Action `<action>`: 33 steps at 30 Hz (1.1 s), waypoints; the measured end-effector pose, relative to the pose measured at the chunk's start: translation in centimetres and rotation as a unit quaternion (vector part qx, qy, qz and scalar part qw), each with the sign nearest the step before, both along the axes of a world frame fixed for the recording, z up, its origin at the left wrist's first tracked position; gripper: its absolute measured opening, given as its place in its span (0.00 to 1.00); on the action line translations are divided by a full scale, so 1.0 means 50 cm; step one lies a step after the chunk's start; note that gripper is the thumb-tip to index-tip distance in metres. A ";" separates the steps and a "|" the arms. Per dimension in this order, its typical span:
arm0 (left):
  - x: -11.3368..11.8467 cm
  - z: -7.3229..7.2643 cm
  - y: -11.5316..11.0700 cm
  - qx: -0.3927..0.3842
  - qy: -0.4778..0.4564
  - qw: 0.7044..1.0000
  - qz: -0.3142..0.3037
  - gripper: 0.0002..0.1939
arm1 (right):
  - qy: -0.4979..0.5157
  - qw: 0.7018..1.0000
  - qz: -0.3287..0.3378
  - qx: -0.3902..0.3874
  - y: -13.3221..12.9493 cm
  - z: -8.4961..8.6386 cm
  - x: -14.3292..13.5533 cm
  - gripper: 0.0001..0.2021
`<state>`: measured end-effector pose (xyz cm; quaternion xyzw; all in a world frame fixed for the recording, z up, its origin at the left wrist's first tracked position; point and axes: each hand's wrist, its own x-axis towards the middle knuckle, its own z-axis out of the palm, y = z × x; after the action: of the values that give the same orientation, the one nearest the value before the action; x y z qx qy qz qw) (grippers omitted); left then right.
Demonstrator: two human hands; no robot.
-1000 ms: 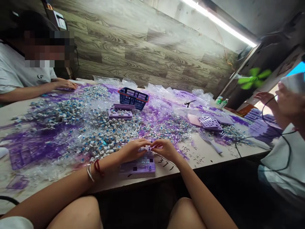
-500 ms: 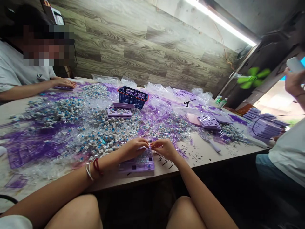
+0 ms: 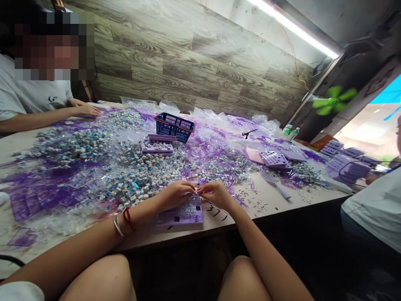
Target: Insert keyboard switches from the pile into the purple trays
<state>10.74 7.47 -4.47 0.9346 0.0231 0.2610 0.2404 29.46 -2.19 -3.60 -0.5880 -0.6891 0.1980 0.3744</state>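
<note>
A purple keyboard case (image 3: 181, 223) with clear pieces set in it lies at the table's front edge, below my hands. My left hand (image 3: 177, 194) reaches over its upper part, thumb and fingers pinched together. Fingertip to fingertip with it, my right hand (image 3: 216, 195) pinches from the right side. Whatever small piece sits between the fingertips is too small to name. Just past my hands spreads a heap of small white and blue key switches (image 3: 140, 177).
Behind the heap stand a dark blue basket (image 3: 173, 127) and a purple case holding switches (image 3: 157, 147). A hairbrush (image 3: 275, 186) and a perforated purple plate (image 3: 274, 160) lie to the right. Co-workers sit at the left and stand at the right; stacked purple cases (image 3: 349, 169) are far right.
My hands stay nearly in place over the case. The left co-worker's head and hand have shifted. At the right, the other person's raised hand with a light object has left the view.
</note>
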 end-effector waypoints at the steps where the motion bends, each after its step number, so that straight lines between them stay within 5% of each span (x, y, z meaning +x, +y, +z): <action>1: 0.000 -0.001 0.000 0.003 -0.002 1.000 0.003 0.09 | -0.005 1.000 0.002 -0.002 0.000 0.001 0.001 0.07; 16: 0.010 -0.005 -0.004 0.083 0.039 0.995 0.035 0.11 | -0.208 0.977 -0.012 0.037 0.009 0.003 -0.008 0.17; 24: 0.026 -0.026 0.015 0.078 0.016 0.997 0.015 0.13 | -0.310 0.950 -0.024 -0.003 0.009 0.012 -0.027 0.12; 33: 0.026 -0.008 0.015 0.098 0.027 0.995 0.020 0.14 | -0.343 0.937 -0.053 -0.024 0.005 0.025 -0.044 0.11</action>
<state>12.04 8.21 -4.85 0.9598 0.0227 0.2417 0.1412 27.28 -1.95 -2.36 -0.6648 -0.7386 -0.0192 0.1104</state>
